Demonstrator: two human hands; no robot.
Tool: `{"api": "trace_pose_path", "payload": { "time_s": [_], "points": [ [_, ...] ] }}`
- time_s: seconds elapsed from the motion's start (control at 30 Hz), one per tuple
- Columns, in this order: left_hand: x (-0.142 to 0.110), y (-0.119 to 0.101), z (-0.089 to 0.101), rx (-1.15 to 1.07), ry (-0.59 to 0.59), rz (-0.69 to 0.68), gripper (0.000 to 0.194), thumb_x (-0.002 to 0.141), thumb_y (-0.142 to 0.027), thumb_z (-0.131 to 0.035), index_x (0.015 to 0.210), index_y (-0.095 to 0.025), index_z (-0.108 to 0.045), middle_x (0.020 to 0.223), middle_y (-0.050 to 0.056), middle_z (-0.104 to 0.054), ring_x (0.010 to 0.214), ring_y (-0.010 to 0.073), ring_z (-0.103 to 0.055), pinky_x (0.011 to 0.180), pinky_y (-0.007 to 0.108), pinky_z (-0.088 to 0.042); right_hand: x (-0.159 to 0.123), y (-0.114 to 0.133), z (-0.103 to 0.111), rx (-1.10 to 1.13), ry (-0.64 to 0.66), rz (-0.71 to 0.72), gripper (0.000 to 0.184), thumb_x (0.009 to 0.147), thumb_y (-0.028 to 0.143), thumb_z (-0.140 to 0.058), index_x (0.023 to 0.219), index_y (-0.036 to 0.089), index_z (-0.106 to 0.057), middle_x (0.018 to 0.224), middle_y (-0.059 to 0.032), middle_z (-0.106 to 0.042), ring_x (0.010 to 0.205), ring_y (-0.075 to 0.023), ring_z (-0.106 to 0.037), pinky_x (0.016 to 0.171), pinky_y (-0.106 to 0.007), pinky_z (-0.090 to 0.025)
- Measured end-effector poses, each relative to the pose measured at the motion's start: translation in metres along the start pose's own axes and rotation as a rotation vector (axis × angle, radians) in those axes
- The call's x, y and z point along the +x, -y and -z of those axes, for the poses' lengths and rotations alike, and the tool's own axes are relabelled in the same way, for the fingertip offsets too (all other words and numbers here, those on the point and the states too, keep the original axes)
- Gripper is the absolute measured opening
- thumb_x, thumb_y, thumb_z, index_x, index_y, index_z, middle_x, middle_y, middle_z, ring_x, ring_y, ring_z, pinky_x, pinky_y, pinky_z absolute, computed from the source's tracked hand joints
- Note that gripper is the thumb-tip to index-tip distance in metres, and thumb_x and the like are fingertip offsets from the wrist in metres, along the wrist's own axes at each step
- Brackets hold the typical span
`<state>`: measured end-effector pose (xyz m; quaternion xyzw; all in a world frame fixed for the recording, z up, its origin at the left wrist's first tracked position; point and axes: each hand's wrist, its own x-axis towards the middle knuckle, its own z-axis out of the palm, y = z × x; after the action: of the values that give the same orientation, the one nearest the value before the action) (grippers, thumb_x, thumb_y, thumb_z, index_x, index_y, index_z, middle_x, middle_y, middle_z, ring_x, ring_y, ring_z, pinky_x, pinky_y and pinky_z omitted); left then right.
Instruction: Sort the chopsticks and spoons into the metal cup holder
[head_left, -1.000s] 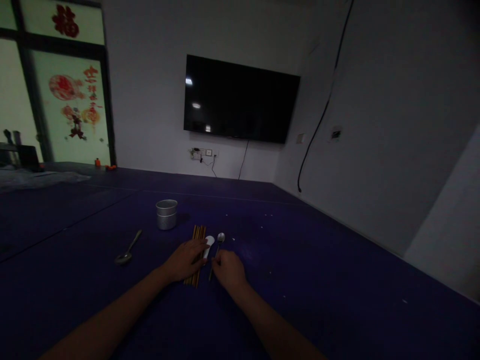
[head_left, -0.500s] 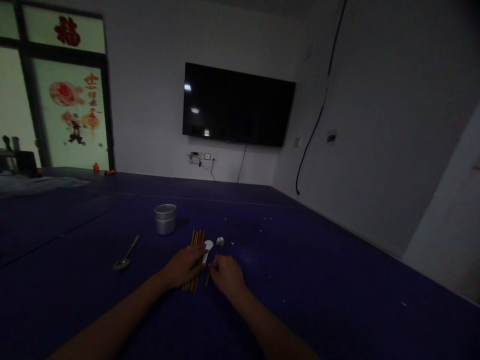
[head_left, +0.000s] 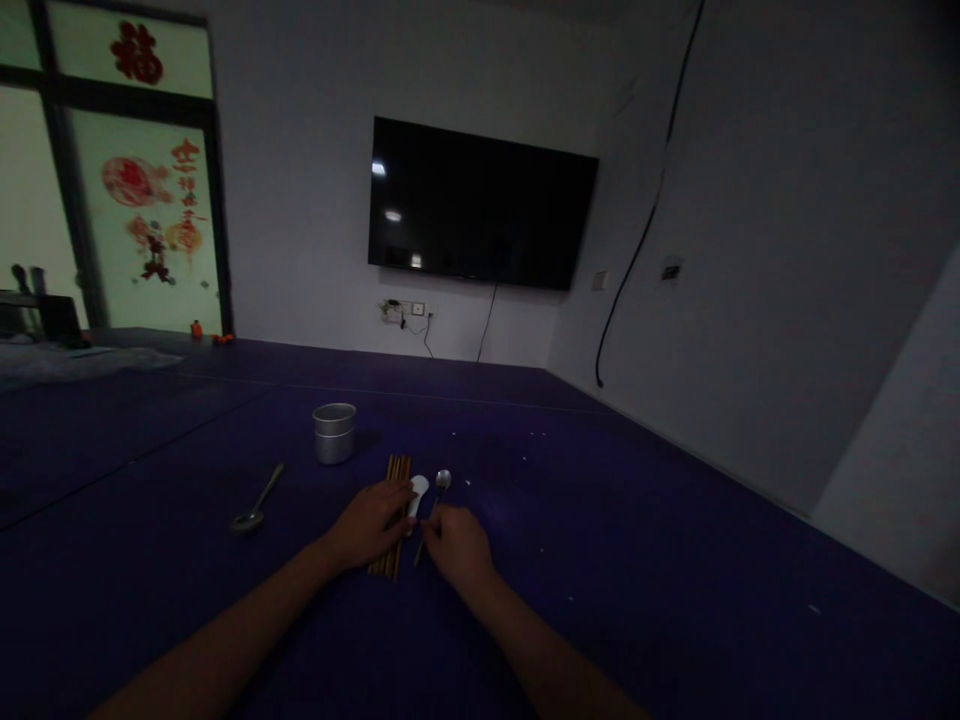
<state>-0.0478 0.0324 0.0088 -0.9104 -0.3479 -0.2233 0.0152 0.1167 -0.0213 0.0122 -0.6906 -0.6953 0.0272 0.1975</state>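
My left hand [head_left: 371,523] lies across a row of wooden chopsticks [head_left: 400,465], its fingertips and thumb closed at the side of a white spoon [head_left: 419,487]. Right beside it, my right hand [head_left: 459,543] pinches the handle of a slim metal spoon [head_left: 443,479], whose bowl points away from me. Part of the chopsticks and of both handles is hidden under my fingers. Further left, a larger metal spoon [head_left: 247,521] rests on the purple tabletop [head_left: 600,640]. Behind the chopsticks stands an upright silver metal cup [head_left: 334,435].
Small white scraps [head_left: 533,434] dot the table to the right. Clear plastic sheeting [head_left: 82,362] and a dark holder [head_left: 60,318] are at the far left, with small orange items [head_left: 196,329] by the glass door. A television [head_left: 480,205] hangs on the far wall.
The whole view has shifted slightly up and to the right. Both hands keep nearly the same positions on the spoons and chopsticks.
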Motion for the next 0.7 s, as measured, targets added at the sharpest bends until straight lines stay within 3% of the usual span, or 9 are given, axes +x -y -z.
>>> {"api": "trace_pose_path", "payload": {
  "time_s": [0.1, 0.23, 0.37, 0.6, 0.7],
  "points": [
    [0.004, -0.004, 0.01, 0.096, -0.02, 0.085, 0.031, 0.088, -0.035, -0.037, 0.108, -0.021, -0.056, 0.115, 0.008, -0.058, 0.107, 0.0209, -0.051, 0.09, 0.034, -0.04, 0.0, 0.0, 0.0, 0.004, -0.012, -0.01, 0.021, 0.084, 0.032, -0.049, 0.081, 0.019, -0.065, 0.082, -0.0056, -0.069, 0.079, -0.0181, -0.064, 0.06, -0.023, -0.037],
    [0.004, 0.0, 0.029, 0.384, -0.106, 0.443, 0.03, 0.088, -0.026, -0.032, 0.092, -0.014, -0.059, 0.096, 0.014, -0.06, 0.092, 0.0257, -0.055, 0.076, 0.038, -0.043, 0.0, 0.001, 0.0, 0.015, -0.016, -0.024, 0.021, 0.084, 0.033, -0.05, 0.077, 0.019, -0.065, 0.08, -0.0046, -0.069, 0.076, -0.0171, -0.064, 0.058, -0.023, -0.036],
    [-0.011, 0.027, 0.045, 0.619, -0.22, 0.723, 0.036, 0.084, -0.012, -0.026, 0.1, -0.006, -0.057, 0.096, 0.02, -0.057, 0.093, 0.0327, -0.053, 0.073, 0.044, -0.04, -0.001, 0.002, -0.001, 0.023, -0.023, -0.023, 0.021, 0.084, 0.033, -0.05, 0.076, 0.02, -0.065, 0.079, -0.0037, -0.069, 0.076, -0.0168, -0.064, 0.057, -0.023, -0.035],
    [-0.041, 0.084, 0.058, 0.473, -0.102, 1.146, 0.035, 0.082, -0.018, -0.033, 0.097, -0.003, -0.06, 0.097, 0.026, -0.059, 0.095, 0.0367, -0.055, 0.069, 0.044, -0.042, -0.002, 0.002, 0.0, 0.028, -0.033, -0.013, 0.022, 0.085, 0.034, -0.05, 0.076, 0.02, -0.065, 0.079, -0.0033, -0.069, 0.076, -0.0167, -0.064, 0.056, -0.022, -0.035],
    [-0.043, 0.096, 0.057, 0.382, -0.103, 1.131, 0.033, 0.081, -0.021, -0.035, 0.086, -0.006, -0.064, 0.09, 0.026, -0.062, 0.091, 0.0382, -0.057, 0.067, 0.047, -0.042, -0.001, 0.002, -0.001, 0.02, -0.028, -0.012, 0.023, 0.085, 0.034, -0.049, 0.076, 0.02, -0.065, 0.079, -0.0039, -0.069, 0.076, -0.0164, -0.064, 0.057, -0.022, -0.035]
  ]
}}
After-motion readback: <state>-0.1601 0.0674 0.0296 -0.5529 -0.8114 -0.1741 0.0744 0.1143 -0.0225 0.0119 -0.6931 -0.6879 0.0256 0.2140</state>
